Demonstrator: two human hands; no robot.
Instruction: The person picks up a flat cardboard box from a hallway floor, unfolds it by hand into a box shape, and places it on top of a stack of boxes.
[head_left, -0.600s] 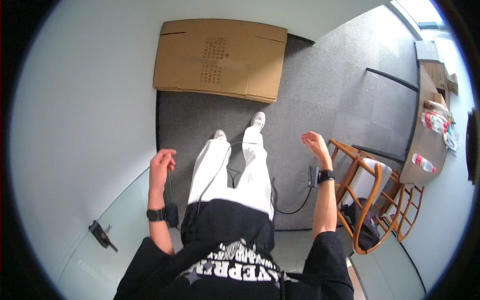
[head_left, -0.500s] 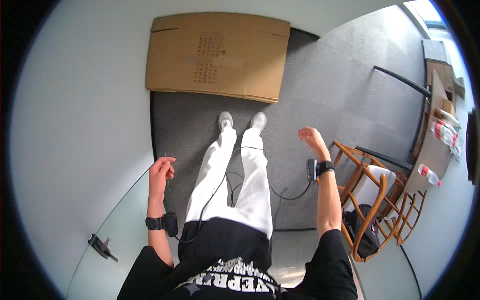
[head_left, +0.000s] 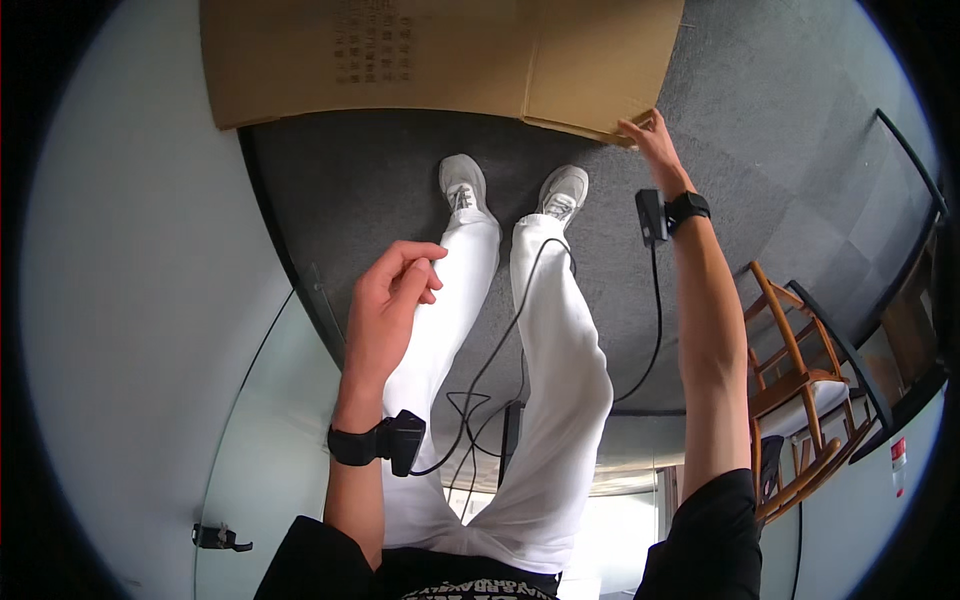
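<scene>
- Fingers [head_left: 425, 262] of our left hand [head_left: 385, 305] are curling loosely inward near our own thigh, grasping nothing and touching nothing.
- We are wearing a black wrist strap with a small device [head_left: 380, 440] on that arm, and a thin black cable [head_left: 500, 340] is trailing from it across our white trousers [head_left: 555, 390].
- Beside our right arm, a wooden chair [head_left: 800, 390] is standing on the grey carpet [head_left: 350, 190], well apart from both hands.
- Further out, our grey shoes [head_left: 515, 188] are standing on the carpet just short of the box.
- Our right hand [head_left: 655, 145] is reaching forward at full stretch, its fingers spread open and meeting the near right corner of the flattened cardboard box [head_left: 440, 60]; we cannot tell whether they are pinching the edge or only touching it.
- That box is lying flat ahead of us, against the pale wall [head_left: 120, 260], with its long axis running left to right across our view.
- Our right hand is clearly the nearer one; the left is hanging back, well apart from the cardboard.
</scene>
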